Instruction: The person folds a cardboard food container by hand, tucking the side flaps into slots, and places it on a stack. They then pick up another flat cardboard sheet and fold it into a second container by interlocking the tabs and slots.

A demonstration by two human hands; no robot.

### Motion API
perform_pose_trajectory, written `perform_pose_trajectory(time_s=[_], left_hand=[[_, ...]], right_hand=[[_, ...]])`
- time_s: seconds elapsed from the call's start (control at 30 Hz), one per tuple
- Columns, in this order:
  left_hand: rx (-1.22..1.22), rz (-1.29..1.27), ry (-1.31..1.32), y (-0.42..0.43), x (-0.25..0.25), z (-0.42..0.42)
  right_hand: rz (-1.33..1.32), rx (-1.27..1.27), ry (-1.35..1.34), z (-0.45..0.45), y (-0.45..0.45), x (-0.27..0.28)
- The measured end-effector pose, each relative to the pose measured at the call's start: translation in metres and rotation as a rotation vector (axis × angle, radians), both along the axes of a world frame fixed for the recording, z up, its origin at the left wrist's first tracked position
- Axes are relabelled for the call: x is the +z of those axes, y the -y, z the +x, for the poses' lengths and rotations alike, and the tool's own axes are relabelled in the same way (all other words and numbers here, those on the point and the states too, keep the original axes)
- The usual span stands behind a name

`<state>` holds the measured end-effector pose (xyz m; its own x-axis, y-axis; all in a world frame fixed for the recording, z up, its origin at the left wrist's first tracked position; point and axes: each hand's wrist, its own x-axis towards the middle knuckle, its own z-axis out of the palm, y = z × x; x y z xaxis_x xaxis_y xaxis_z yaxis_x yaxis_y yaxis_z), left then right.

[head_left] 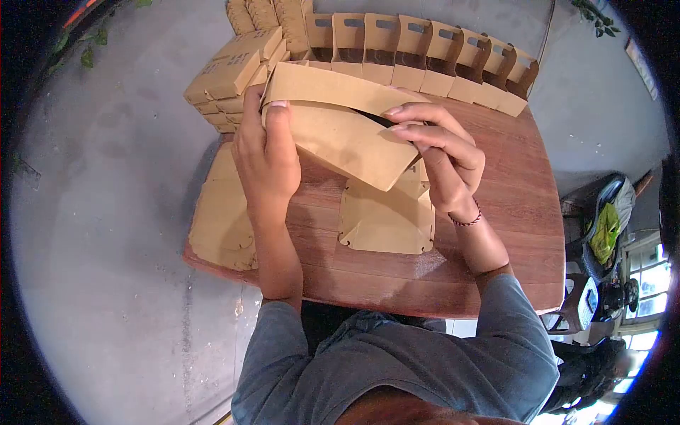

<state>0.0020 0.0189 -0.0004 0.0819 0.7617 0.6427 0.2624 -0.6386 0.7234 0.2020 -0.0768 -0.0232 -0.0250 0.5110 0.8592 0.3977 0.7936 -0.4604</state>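
Note:
A partly folded brown cardboard box is held up over the table between my two hands. My left hand grips its left end, with the thumb on the near face and the fingers behind. At the right end my right hand is closed on the cardboard, fingers bent at the dark gap between two panels. A flat cardboard sheet lies on the table below the box. Further left, flat cardboard pieces rest at the table's edge.
Several open boxes with handle holes stand in a curved row at the back of the wooden table. Bundles of folded cardboard are stacked at the back left. A stool and a person in dark clothes are at the right.

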Motion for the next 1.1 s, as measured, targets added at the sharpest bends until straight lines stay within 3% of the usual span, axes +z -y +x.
perform_pose_trajectory(time_s=[0.57,0.8,0.87,0.9,0.97,1.0,1.07,1.1], left_hand=[[0.148,-0.029,-0.152,0.001,0.000,0.003],[0.007,-0.091,-0.058,-0.002,-0.002,0.004],[-0.402,-0.030,0.193,-0.001,-0.010,0.007],[-0.403,-0.029,0.192,-0.001,-0.014,0.010],[-0.580,0.249,0.076,-0.001,-0.018,0.017],[-0.582,0.250,0.077,0.004,-0.016,0.022],[-0.233,0.605,-0.202,0.019,-0.011,0.033],[-0.233,0.605,-0.201,0.025,-0.012,0.038]], right_hand=[[-0.072,-0.058,-0.086,-0.004,-0.010,-0.001],[0.040,-0.195,-0.106,-0.003,-0.015,-0.005],[0.085,-0.289,-0.158,-0.001,-0.019,-0.005],[0.086,-0.291,-0.159,0.000,-0.020,-0.004],[0.087,-0.293,-0.326,0.001,-0.021,-0.003],[0.078,-0.299,-0.345,0.002,-0.020,-0.003],[0.078,-0.320,-0.347,0.003,-0.019,-0.003],[0.078,-0.340,-0.350,0.003,-0.018,-0.003]])
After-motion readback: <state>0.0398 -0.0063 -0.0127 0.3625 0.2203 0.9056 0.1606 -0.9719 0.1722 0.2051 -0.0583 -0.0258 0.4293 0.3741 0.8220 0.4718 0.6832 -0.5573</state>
